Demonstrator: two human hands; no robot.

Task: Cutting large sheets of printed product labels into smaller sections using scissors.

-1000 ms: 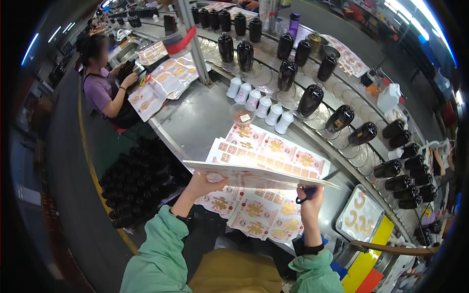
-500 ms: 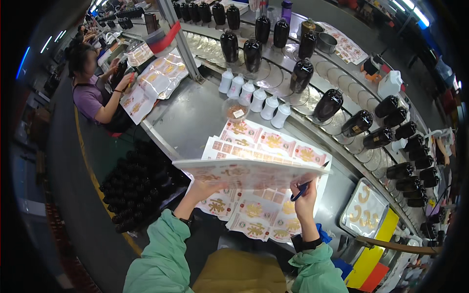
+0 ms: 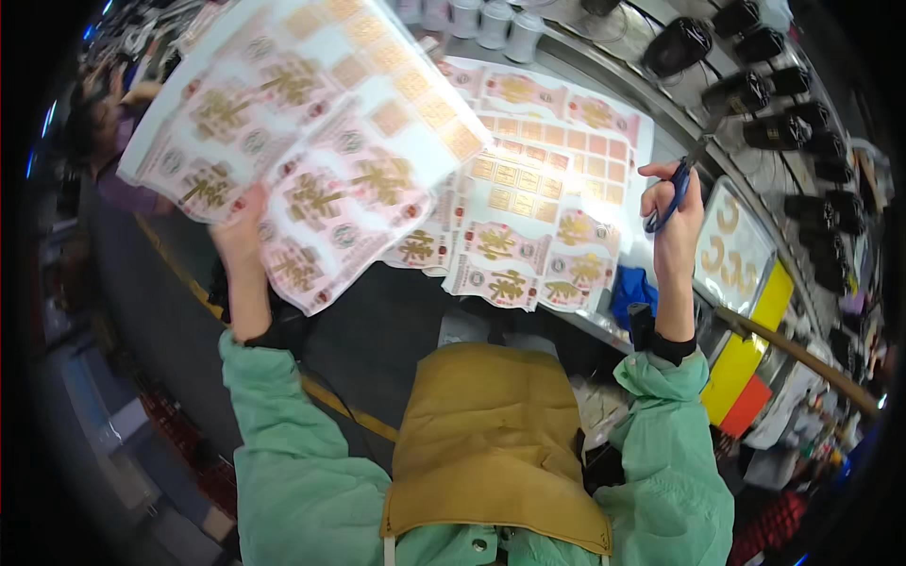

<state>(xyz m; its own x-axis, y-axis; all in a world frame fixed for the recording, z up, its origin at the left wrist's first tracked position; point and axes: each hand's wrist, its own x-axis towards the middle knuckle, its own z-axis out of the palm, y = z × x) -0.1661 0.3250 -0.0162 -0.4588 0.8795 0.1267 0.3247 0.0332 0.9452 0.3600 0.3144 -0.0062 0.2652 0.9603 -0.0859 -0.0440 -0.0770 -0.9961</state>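
My left hand grips the lower edge of a large decal sheet, printed with pink-and-gold label designs and rows of small gold squares. The sheet is held up, tilted, its printed face toward me, left of the table's stack. In my right hand is a pair of scissors with dark blue handles, the blades pointing up and away. Whether the blades are apart is hard to see. More printed sheets lie overlapping on the metal table between my hands, touched by neither.
White bottles line the table's far side. Dark glossy bottles stand on the rack at far right. A metal tray holds several gold curved pieces, near a blue cloth, a yellow board and a wooden bar. Another person is at far left.
The sheet, earlier level between both hands, has swung up and left in my left hand. My right hand has moved right, away from it, with the scissors. The view has shifted too.
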